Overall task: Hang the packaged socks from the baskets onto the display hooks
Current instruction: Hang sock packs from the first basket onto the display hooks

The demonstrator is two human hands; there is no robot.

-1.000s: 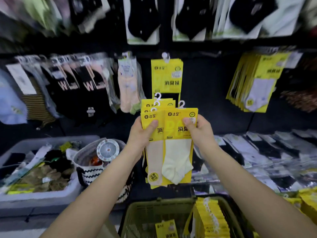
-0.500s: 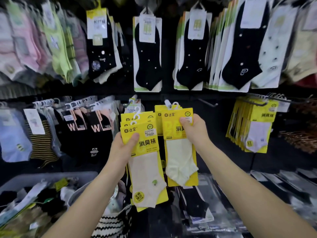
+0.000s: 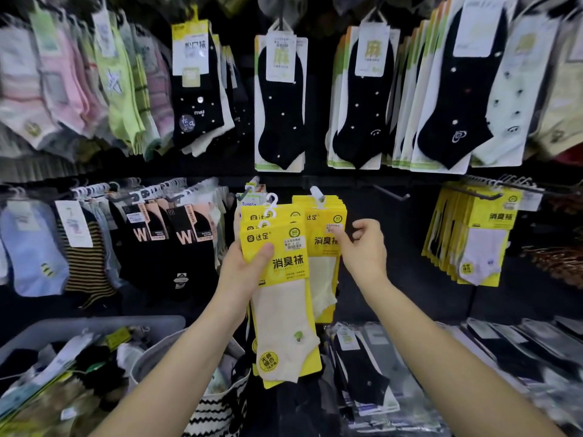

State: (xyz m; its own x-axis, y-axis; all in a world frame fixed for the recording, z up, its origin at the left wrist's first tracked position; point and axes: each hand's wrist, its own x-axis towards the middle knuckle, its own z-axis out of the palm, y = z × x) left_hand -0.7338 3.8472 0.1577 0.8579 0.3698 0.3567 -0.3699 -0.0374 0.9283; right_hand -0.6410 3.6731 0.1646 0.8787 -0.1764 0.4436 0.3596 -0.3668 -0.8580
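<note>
Sock packs (image 3: 284, 279): gripped fanned in left hand (image 3: 243, 272). Judged light, card-stiff, film-slick; best pinched at header below hanger (image 3: 270, 205). Right hand (image 3: 364, 250) loosely curled, empty, beside hung pack (image 3: 325, 222).

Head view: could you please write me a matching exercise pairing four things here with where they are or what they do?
1 left hand
2 right hand
3 grey bin
4 black dotted sock

A hanging in the top row
B lower left
C gripping the stack of yellow packs
D beside the hung yellow packs

Pairs: 1-C, 2-D, 3-B, 4-A
</note>
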